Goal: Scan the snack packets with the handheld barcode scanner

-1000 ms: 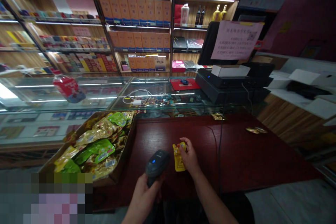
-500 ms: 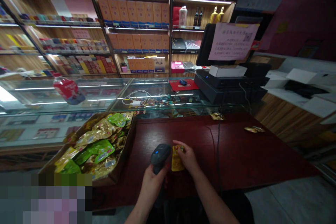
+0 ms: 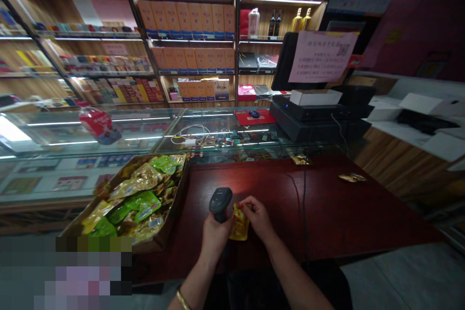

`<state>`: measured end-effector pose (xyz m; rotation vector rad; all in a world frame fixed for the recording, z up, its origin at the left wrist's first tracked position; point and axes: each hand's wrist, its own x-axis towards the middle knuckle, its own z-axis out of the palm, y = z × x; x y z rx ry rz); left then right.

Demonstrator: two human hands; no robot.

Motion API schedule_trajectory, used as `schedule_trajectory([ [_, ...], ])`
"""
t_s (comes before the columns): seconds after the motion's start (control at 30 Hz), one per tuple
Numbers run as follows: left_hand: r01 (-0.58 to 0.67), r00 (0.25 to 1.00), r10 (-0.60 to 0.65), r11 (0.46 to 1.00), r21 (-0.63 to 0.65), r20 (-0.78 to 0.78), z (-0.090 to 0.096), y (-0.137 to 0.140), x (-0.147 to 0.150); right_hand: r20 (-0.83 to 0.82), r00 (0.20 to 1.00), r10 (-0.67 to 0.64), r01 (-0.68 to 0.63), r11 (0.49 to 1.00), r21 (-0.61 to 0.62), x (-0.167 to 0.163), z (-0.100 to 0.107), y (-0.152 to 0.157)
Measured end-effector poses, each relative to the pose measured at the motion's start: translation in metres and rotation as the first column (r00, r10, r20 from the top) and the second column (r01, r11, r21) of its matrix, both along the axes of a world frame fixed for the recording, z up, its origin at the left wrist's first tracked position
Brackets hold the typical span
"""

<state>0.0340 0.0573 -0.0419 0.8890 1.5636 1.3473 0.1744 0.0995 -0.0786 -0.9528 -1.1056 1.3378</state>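
My left hand (image 3: pixel 215 232) is wrapped round the handle of a dark barcode scanner (image 3: pixel 221 199), whose head points away over the table. A reddish glow lies on the wood in front of it. My right hand (image 3: pixel 257 215) pinches the top of a small yellow snack packet (image 3: pixel 240 225), just right of the scanner. The left fingertips are close to the packet's edge; whether they touch it I cannot tell. To the left, a cardboard box (image 3: pixel 170 218) holds many gold and green snack packets (image 3: pixel 145 203).
The dark red table (image 3: pixel 276 184) carries two gold packets (image 3: pixel 352 178) towards its far side. A black cable (image 3: pixel 304 213) runs across it. Beyond are a glass counter (image 3: pixel 156 128), a red-labelled bottle (image 3: pixel 97 123), a red mouse pad (image 3: pixel 267 117) and a monitor (image 3: pixel 286 63) with a paper sign.
The scanner has risen slightly and its blue light no longer shows; a reddish glow has appeared on the table. The packet has moved left and tilted, close against my left hand.
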Motion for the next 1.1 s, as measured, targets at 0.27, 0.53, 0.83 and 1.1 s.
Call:
schedule_trajectory([
  [0.27,0.019,0.997,-0.020,1.000,0.016,0.076,0.000,-0.002,0.016,-0.188,0.982,0.000,-0.032,0.986,-0.166,-0.005,-0.001,0.001],
  [0.53,-0.005,0.999,0.009,0.995,-0.099,0.040,0.009,-0.009,-0.012,-0.231,0.962,0.142,-0.182,0.970,-0.161,-0.001,-0.007,0.010],
  [0.83,0.242,0.946,-0.271,0.956,-0.166,-0.178,0.045,-0.063,-0.021,-0.159,0.986,-0.048,0.037,0.997,-0.068,-0.002,-0.020,0.016],
  [1.1,0.285,0.929,-0.322,0.937,-0.200,-0.181,0.046,-0.063,-0.021,-0.106,0.994,-0.022,0.022,1.000,-0.001,-0.001,-0.019,0.017],
])
